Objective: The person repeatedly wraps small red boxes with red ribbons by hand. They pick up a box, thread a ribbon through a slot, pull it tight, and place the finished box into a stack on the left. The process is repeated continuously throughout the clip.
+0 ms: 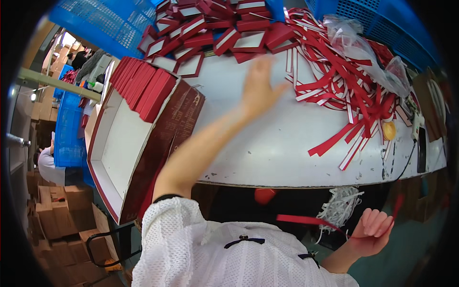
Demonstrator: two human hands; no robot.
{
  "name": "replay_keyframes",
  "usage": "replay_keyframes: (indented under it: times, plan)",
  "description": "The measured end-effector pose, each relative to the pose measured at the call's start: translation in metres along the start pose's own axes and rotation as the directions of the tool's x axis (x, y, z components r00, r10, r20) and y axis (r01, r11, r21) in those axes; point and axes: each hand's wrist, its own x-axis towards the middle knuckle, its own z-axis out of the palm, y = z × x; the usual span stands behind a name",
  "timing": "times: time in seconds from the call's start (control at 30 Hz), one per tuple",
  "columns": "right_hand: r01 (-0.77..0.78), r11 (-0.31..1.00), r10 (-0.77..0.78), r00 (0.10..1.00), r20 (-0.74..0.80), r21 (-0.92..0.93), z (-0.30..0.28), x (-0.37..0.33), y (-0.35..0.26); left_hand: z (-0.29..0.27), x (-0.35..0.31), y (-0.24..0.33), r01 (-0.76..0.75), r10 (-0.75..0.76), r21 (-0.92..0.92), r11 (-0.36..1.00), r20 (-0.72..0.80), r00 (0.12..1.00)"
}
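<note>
My left hand (258, 88) is stretched over the white table (248, 148), blurred by motion. Its thumb stands apart from the fingers, and I see nothing held. Just beyond its fingertips lies a heap of small red boxes (251, 40), several showing pale insides. Low on the right, off the table's front edge, my right hand (370, 232) is closed on a thin red strip (306, 219), whose ends stick out on both sides. A loose pile of red and white strips (334, 81) covers the table's right part.
To the left, a large carton (165, 124) holds a row of red boxes (143, 86). Blue plastic crates (110, 24) stand at the back. Clear plastic bags (358, 43) and a yellow tape roll (389, 130) lie at the right. White strips (339, 208) hang below the table edge.
</note>
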Motion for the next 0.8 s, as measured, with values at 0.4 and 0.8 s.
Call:
replay_keyframes:
  times: [0.4, 0.8]
  plan:
    - [-0.383, 0.821, 0.418, 0.908, -0.011, -0.424, -0.034, -0.039, 0.02, -0.003, -0.019, -0.014, 0.51, -0.512, -0.468, 0.722, 0.135, 0.849]
    - [-0.376, 0.864, 0.352, 0.927, -0.131, -0.336, 0.02, -0.005, 0.072, -0.058, -0.129, 0.124, 0.3, -0.3, -0.569, -0.766, 0.728, 0.617]
